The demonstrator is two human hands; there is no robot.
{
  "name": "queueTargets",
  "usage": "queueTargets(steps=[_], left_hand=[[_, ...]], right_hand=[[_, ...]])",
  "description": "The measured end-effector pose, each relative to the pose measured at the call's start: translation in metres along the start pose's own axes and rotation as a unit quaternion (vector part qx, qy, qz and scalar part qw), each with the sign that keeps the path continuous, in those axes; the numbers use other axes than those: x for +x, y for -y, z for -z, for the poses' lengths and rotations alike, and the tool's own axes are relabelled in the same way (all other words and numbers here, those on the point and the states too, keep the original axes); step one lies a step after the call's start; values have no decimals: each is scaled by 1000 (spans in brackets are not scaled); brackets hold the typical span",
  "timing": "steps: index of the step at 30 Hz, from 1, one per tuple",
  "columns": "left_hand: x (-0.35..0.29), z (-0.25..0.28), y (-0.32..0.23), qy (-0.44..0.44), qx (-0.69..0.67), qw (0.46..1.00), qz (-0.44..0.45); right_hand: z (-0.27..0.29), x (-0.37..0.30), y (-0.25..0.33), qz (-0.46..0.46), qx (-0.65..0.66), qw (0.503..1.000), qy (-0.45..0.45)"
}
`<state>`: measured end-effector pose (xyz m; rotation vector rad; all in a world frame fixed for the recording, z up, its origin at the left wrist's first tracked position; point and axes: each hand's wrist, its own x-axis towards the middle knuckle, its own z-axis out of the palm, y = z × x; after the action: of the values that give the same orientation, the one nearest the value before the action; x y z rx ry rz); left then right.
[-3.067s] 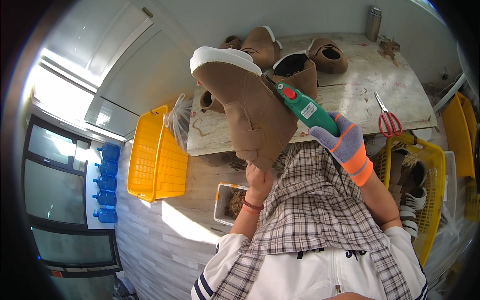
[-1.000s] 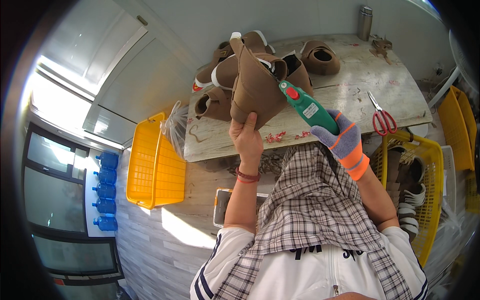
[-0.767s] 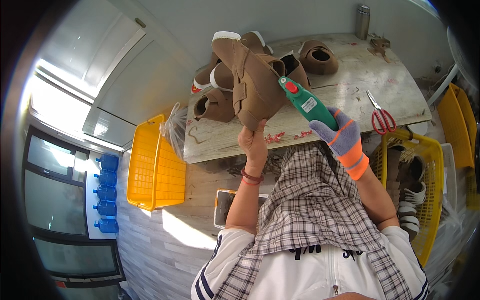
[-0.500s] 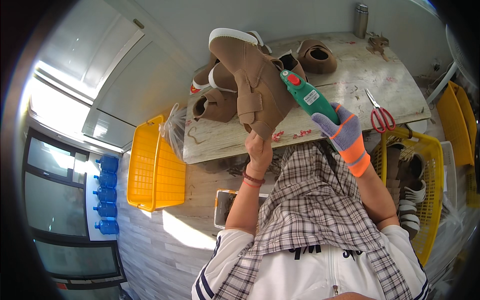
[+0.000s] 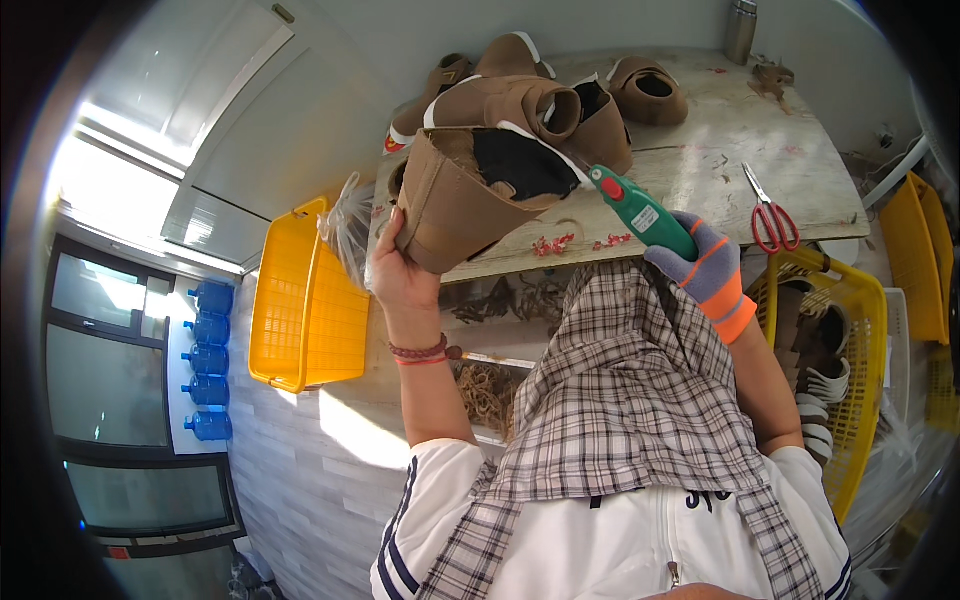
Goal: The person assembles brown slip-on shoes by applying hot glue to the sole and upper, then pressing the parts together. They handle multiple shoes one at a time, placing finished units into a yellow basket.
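Observation:
My bare left hand (image 5: pixel 402 278) grips a brown shoe (image 5: pixel 437 212) at its near left side, the fingers partly hidden. The shoe is tipped so that its dark lined opening faces up and right, with a white edge along the top. My right hand (image 5: pixel 705 268), in a grey and orange glove, is closed round a green handheld power tool (image 5: pixel 640 212) with a red button. The tool's front end is close to the shoe's right edge; I cannot tell whether they touch. Several brown shoes (image 5: pixel 648 92) lie beyond on the table (image 5: pixel 690 180).
Red-handled scissors (image 5: pixel 774 222) lie at the table's right, and a steel flask (image 5: pixel 740 32) stands behind. Red scraps (image 5: pixel 553 244) are by the front edge. Yellow baskets stand left (image 5: pixel 308 330) and right (image 5: pixel 862 420), the right one holding shoes. A bin of trimmings (image 5: pixel 485 395) sits below.
My left hand has moved left and turned the shoe from its side, so the dark opening now shows. The right hand with the power tool has shifted slightly right and nearer.

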<state>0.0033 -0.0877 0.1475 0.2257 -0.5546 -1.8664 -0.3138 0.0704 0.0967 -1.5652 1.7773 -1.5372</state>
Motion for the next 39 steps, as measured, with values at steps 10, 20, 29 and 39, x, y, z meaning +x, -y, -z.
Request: queueTargets(steps=[10,20,29,39], left_hand=[[24,-19,-42,-27,121,981,-151],[188,-54,28,-69,759,548,-344],[133,32,229,-264,-168,901,300],[168,24,284,-310,-352,839,278]], right_hand=[[12,-15,-5,102,-81,991,-27],[12,-47,-41,-67,35,995,-60],[25,-61,-59,-167,135,971,-103],[28,-79,-87,-179,77,972,-134]])
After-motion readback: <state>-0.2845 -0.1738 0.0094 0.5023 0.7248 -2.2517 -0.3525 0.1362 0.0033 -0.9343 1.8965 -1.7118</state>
